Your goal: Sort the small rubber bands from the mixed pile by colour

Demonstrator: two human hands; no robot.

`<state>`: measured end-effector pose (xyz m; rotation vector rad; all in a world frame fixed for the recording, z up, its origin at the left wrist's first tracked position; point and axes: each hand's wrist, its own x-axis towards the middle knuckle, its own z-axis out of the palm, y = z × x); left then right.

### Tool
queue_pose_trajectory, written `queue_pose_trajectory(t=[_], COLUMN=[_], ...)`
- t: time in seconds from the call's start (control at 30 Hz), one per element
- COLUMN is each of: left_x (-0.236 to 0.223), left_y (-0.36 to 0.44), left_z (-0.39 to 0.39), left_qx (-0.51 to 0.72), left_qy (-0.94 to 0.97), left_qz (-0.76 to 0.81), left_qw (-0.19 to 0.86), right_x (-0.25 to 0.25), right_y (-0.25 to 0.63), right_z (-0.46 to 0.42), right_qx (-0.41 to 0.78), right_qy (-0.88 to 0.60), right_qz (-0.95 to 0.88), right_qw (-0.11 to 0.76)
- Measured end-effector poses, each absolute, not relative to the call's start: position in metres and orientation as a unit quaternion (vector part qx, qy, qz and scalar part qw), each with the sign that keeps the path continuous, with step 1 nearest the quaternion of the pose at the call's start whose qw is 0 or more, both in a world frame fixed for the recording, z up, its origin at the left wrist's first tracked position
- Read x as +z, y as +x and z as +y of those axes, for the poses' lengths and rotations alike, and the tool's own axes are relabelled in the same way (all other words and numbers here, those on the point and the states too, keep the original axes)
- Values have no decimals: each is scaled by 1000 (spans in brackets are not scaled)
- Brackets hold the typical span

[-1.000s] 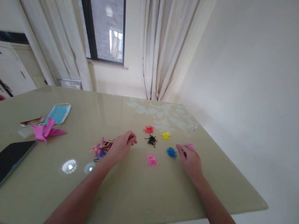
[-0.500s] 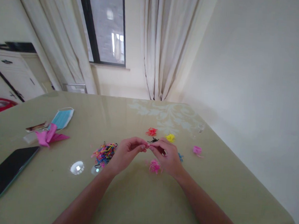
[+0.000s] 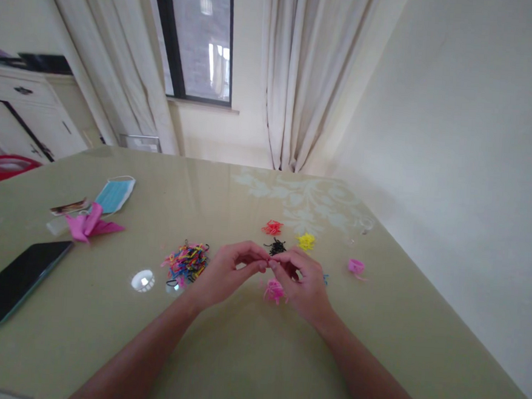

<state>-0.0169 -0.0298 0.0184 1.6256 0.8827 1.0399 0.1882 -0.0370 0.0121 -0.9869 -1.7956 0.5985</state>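
My left hand (image 3: 228, 274) and my right hand (image 3: 306, 287) meet fingertip to fingertip above the table, both in a pinch. Whatever is between the fingertips is too small to make out. Beside my left wrist lies a mixed heap of small coloured rubber bands (image 3: 187, 263). Around my right hand are single-colour piles: red bands (image 3: 272, 227), black bands (image 3: 277, 246), yellow bands (image 3: 306, 242) and pink bands (image 3: 275, 290). A bit of blue bands (image 3: 325, 279) shows past my right hand, which hides the rest.
On the table (image 3: 246, 356) at left lie a phone (image 3: 16, 282), a pink folded-paper piece (image 3: 92, 224) and a blue face mask (image 3: 115, 195). A small pink roll (image 3: 356, 266) sits to the right. A wall (image 3: 470, 147) runs along the right side.
The view has tilted down and shifted slightly left. Both hands stay joined at the fingertips, and more of the black pile shows behind them. The piles appear unchanged.
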Motion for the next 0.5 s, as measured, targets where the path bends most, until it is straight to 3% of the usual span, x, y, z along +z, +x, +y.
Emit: queue_pose_trajectory(t=[0.23,0.33,0.43,0.5], left_x=[23,24,24,24], left_y=[-25,-40,-58,-67], left_z=[-24,-21,-20,-19], left_qx=[425,328,131,19], left_qy=[670,732,746,732], left_qz=[397,528,651,681], left_qw=[461,280,53,-3], right_x=[16,17,18,19], right_y=[190,194,202,208], right_z=[-33,-30,-26,-21], right_qx=[273,287,302,310], right_qy=[-394,-398,-399,-402], right_qz=[-712,-700,-701,-717], right_qw=[513,519,508,477])
